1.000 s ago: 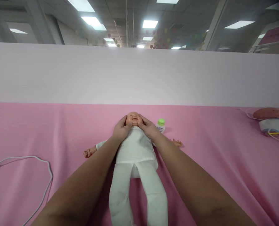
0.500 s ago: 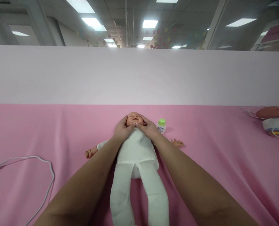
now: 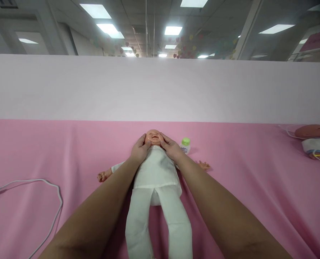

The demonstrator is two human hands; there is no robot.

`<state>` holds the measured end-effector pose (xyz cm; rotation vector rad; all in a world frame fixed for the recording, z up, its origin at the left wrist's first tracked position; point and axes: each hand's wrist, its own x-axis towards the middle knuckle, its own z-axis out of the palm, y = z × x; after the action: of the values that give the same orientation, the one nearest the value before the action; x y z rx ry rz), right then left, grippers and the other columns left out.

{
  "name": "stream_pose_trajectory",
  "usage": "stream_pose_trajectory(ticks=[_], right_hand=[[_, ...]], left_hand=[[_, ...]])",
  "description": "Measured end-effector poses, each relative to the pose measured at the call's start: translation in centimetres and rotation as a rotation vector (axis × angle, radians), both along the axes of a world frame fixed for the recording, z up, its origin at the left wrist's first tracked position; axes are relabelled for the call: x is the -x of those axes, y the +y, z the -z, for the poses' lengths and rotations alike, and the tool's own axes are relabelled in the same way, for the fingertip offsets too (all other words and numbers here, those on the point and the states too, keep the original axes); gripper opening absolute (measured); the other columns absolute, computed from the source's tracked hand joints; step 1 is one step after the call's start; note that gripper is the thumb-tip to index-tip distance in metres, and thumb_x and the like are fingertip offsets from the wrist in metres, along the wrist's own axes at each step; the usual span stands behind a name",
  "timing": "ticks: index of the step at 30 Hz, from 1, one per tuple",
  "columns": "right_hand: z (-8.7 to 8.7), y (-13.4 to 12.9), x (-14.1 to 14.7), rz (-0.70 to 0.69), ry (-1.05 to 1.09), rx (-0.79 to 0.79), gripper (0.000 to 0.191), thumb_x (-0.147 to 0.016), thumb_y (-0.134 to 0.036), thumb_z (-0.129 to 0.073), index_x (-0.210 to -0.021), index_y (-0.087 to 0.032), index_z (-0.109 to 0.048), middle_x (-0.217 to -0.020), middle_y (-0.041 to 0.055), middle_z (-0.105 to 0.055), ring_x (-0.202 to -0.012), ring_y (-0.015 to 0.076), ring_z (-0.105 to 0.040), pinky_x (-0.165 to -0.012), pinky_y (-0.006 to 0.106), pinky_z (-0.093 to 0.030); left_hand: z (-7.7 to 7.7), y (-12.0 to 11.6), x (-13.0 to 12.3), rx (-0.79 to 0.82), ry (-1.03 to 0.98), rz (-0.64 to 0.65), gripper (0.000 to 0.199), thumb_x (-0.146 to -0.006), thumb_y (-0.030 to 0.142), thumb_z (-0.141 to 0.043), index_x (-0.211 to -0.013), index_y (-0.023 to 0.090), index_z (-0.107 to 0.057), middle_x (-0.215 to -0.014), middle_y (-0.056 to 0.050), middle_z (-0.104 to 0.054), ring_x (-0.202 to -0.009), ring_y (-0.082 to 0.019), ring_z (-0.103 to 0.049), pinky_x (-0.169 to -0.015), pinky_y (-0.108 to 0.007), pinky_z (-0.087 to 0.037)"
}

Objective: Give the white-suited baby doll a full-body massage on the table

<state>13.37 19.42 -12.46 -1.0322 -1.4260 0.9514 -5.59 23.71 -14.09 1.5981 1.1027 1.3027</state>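
Observation:
A baby doll (image 3: 157, 169) in a white top and white trousers lies on its back, head at the far end and legs towards me. My left hand (image 3: 140, 149) cups the left side of its head, thumb on the cheek near the jaw. On the other side my right hand (image 3: 172, 146) holds the head the same way, its thumb against the opposite cheek. The doll's face (image 3: 154, 136) shows between my hands. Its arms stretch out sideways, partly covered by my forearms. Some of my fingers are hidden beside and behind the head.
Just right of my right hand stands a small bottle with a green cap (image 3: 185, 145). A white cable (image 3: 59, 194) lies at the left on the pink cloth (image 3: 76, 151). Another doll (image 3: 313, 131) and a cloth item (image 3: 318, 145) are at the far right. A white panel (image 3: 160, 90) rises behind.
My thumbs have drawn apart from below the doll's mouth outwards to its cheeks. Both hands stay around the head. The view has shifted slightly.

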Motion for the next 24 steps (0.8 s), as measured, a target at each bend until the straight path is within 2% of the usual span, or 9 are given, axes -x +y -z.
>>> stream_pose_trajectory(ticks=[5,11,16,20,24], right_hand=[[0.0,-0.1,0.1,-0.005,0.067,0.036,0.055,-0.100,-0.058,-0.054,-0.147,-0.031,-0.057,-0.145,0.0011,-0.065,-0.133,0.0213,-0.062,-0.117,0.040,-0.045],[0.2,0.1,0.7,0.098,-0.023,-0.040,0.067,-0.082,-0.051,-0.080,-0.144,-0.033,-0.060,-0.139,0.0005,-0.069,-0.127,0.0233,-0.066,-0.113,0.040,-0.049],[0.9,0.7,0.8,0.107,-0.020,-0.054,0.071,-0.078,-0.045,-0.083,-0.143,-0.032,-0.061,-0.136,0.0016,-0.071,-0.122,0.0236,-0.068,-0.111,0.041,-0.051],[0.6,0.5,0.4,0.043,0.009,-0.056,0.068,-0.082,-0.043,-0.080,-0.146,-0.030,-0.059,-0.141,0.0013,-0.068,-0.128,0.0230,-0.064,-0.115,0.040,-0.048],[0.4,0.4,-0.1,-0.010,0.037,-0.029,0.058,-0.091,-0.051,-0.070,-0.144,-0.032,-0.060,-0.143,-0.0004,-0.066,-0.133,0.0225,-0.061,-0.119,0.042,-0.044]], left_hand=[[-0.3,-0.2,0.0,0.019,-0.036,-0.031,0.061,-0.101,0.047,-0.055,-0.152,0.013,-0.052,-0.158,-0.014,-0.050,-0.146,-0.028,-0.047,-0.122,-0.040,-0.035],[-0.9,-0.8,0.2,-0.062,0.254,-0.057,0.090,-0.087,0.058,-0.072,-0.159,0.014,-0.041,-0.156,-0.016,-0.052,-0.144,-0.033,-0.049,-0.120,-0.043,-0.037],[-1.0,-0.9,0.2,-0.139,0.378,-0.076,0.087,-0.089,0.055,-0.068,-0.159,0.011,-0.040,-0.159,-0.018,-0.048,-0.145,-0.034,-0.047,-0.120,-0.042,-0.037],[-0.6,-0.6,0.2,-0.133,0.328,-0.054,0.085,-0.091,0.054,-0.064,-0.159,0.010,-0.038,-0.162,-0.018,-0.043,-0.150,-0.033,-0.041,-0.123,-0.043,-0.032],[0.0,-0.2,0.1,-0.094,0.246,-0.054,0.073,-0.098,0.051,-0.054,-0.159,0.013,-0.040,-0.164,-0.014,-0.041,-0.152,-0.029,-0.037,-0.126,-0.042,-0.027]])
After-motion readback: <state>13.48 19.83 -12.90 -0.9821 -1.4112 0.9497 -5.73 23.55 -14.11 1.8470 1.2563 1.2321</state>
